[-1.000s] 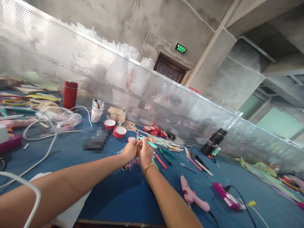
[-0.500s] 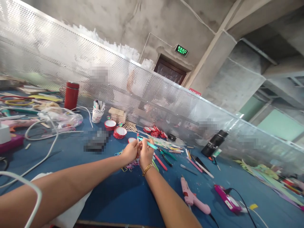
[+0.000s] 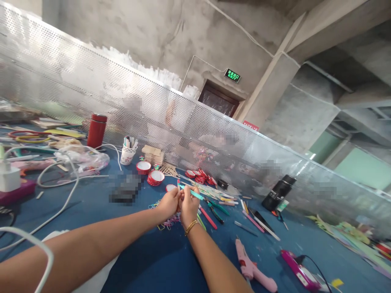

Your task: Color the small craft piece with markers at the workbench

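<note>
Above the middle of the blue counter [image 3: 159, 260], both hands are close together, fingers curled in. Left hand [image 3: 169, 203] is pinching a small red-tipped piece [image 3: 179, 184], held up roughly on end between thumb and fingers. Right hand [image 3: 190, 205] has a turquoise pen [image 3: 196, 195] gripped, its nearer end pointing at that piece — can't tell if they actually touch, the fingers crowd that spot. Gold chain bracelet [image 3: 191, 227] on the right wrist.

Partly hidden beneath the hands is a heap of colourful little wire-like loops [image 3: 166, 223]. Just right of the right hand lies a pinkish-red stick [image 3: 209, 218], with green-handled pliers [image 3: 217, 211] beyond it. Further back there's a stack of red-edged round pieces [image 3: 155, 178], white on top, near a patterned cup [image 3: 128, 155] full of pens. Nearer on the right — a pink glue gun [image 3: 249, 263] on its side and a magenta power strip [image 3: 298, 269]. Red thermos [image 3: 97, 132] stands back left, by the perforated metal panel [image 3: 171, 118].
</note>
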### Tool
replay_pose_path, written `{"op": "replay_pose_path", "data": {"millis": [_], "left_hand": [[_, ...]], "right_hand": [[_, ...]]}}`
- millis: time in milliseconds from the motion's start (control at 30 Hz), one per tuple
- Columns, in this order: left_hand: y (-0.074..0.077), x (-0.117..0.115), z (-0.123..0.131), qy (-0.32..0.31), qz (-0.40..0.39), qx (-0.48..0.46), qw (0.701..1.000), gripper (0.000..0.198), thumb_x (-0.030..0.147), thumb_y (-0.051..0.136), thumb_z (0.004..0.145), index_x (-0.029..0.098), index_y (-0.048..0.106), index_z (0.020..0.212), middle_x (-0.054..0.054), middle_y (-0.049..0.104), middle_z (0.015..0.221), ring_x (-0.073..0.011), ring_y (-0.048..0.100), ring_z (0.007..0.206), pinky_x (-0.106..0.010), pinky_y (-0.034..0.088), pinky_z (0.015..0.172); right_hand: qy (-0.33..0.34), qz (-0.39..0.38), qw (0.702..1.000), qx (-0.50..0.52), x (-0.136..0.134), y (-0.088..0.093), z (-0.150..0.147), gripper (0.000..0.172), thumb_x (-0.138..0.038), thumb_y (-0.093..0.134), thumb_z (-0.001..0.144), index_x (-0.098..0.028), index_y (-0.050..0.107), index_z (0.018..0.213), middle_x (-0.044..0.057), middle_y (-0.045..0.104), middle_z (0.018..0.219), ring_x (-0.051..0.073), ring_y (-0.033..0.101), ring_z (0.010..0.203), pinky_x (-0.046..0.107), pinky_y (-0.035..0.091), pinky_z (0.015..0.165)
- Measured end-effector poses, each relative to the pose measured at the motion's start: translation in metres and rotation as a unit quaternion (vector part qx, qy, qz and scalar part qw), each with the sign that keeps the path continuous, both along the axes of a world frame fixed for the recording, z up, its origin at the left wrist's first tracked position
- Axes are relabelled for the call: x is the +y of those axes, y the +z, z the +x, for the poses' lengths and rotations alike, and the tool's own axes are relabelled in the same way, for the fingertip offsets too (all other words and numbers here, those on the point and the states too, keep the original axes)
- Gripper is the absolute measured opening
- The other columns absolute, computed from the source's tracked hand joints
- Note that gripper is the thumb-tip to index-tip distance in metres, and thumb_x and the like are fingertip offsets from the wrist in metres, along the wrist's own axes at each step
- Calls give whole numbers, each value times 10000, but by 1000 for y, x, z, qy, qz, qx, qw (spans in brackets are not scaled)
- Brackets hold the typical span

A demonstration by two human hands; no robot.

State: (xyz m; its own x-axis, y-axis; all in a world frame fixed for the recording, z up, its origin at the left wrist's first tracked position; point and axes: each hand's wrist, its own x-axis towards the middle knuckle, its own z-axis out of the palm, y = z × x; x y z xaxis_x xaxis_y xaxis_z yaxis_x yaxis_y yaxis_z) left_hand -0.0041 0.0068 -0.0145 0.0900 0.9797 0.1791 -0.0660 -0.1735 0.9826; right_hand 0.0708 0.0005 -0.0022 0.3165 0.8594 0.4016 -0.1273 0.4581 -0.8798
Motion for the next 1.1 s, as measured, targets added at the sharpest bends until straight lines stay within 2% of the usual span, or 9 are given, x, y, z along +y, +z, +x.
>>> {"op": "replay_pose_path", "data": {"millis": [167, 367, 667, 967, 1100], "left_hand": [[3, -3, 0, -5, -13, -11, 1000, 271, 350, 429, 896, 214, 386, 665, 72, 421, 380, -80, 368, 315, -192, 253, 371], [3, -3, 1, -2, -2, -21, 1000, 276, 359, 454, 880, 211, 386, 658, 75, 412, 376, -81, 376, 320, -189, 253, 363], [11, -8, 2, -5, -28, -40, 999, 288, 386, 469, 874, 205, 395, 663, 82, 418, 382, -66, 365, 300, -179, 240, 362], [6, -4, 1, -11, 0, -30, 999, 292, 408, 452, 865, 211, 393, 658, 66, 424, 389, -78, 379, 332, -187, 241, 377], [5, -2, 1, -12, 1, -27, 1000, 281, 404, 457, 861, 213, 393, 665, 72, 407, 391, -83, 375, 330, -194, 248, 378]], "right_hand": [[10, -11, 999, 40, 1, 0, -2, 268, -423, 604, 781, -209, 442, 786, -72, 534, 552, 101, 530, 487, 205, 442, 479], [0, -4, 1000, 3, 1, -1, -1, 282, -430, 617, 769, -200, 456, 795, -63, 551, 554, 104, 532, 480, 205, 435, 470], [20, -20, 998, 56, 1, 3, -2, 287, -435, 621, 765, -207, 449, 798, -72, 537, 548, 105, 532, 471, 211, 440, 467], [-5, 8, 1000, -2, 5, -3, 4, 259, -432, 599, 797, -203, 482, 821, -64, 546, 584, 106, 533, 503, 210, 429, 489], [-24, 21, 999, -44, 6, -5, 6, 246, -431, 574, 819, -198, 495, 806, -48, 563, 615, 114, 543, 546, 227, 451, 547]]}}
